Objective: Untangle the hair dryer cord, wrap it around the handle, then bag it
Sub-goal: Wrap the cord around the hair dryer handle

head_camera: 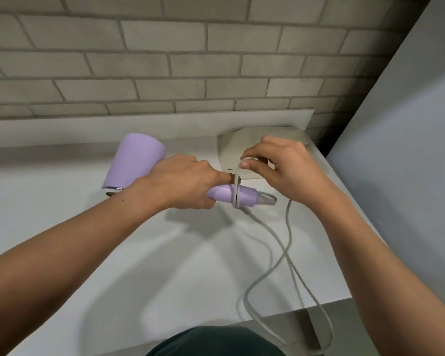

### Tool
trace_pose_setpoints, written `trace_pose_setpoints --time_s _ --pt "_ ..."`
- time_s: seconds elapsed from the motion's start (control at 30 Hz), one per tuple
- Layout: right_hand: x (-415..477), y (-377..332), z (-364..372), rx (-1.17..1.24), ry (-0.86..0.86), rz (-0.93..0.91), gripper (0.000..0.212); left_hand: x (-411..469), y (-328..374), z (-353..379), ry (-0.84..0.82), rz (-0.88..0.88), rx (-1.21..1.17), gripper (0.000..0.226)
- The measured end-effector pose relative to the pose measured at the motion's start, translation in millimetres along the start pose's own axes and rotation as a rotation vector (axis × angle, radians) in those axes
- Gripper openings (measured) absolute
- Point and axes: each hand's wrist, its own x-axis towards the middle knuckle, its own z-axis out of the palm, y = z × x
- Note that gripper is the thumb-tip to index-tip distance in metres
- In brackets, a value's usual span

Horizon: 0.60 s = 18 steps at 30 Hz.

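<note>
Over the table (62,227), the left hand (183,181) clamped the handle (224,192) of the hair dryer (134,163); the right hand (283,163) pinched a loop of cord (267,232). Snug, side-by-side turns would probably hold best.

A single camera worn on the person's head is looking forward and steeply down, with the dark clothing (216,340) of the wearer's own torso showing at the bottom edge. It is facing across a white table (100,240) toward a grey brick wall (165,60), which is filling the upper third of the frame. The wide lens is taking in both forearms, which are entering from the lower corners and converging near the middle. The left hand (188,181), the right hand (285,165), the hair dryer (136,163) and the cord (290,227) are sitting close to the lens, around the centre. A pale grey panel (409,150) is closing off the right side.
</note>
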Motion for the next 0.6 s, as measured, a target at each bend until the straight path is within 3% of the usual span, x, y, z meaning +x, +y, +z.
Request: trace_pose_setpoints --time_s 0.07,0.17,0.3,0.37,0.6 --pt "-2 6 3 0.132 0.007 0.034 0.016 -4 1 -4 0.007 0.063 0.022 0.061" --pt "-5 7 6 0.368 -0.004 0.187 0.020 -9 2 -4 0.034 0.150 0.067 0.069" --pt "-7 11 10 0.542 -0.040 0.239 0.020 -11 2 -7 0.028 0.152 0.098 0.029" --pt "-8 13 11 0.616 -0.047 0.237 0.019 -11 3 -8 0.030 0.138 0.117 0.023" --pt "-10 25 21 0.756 -0.089 0.278 0.006 -10 5 -15 0.152 0.071 0.075 0.060"
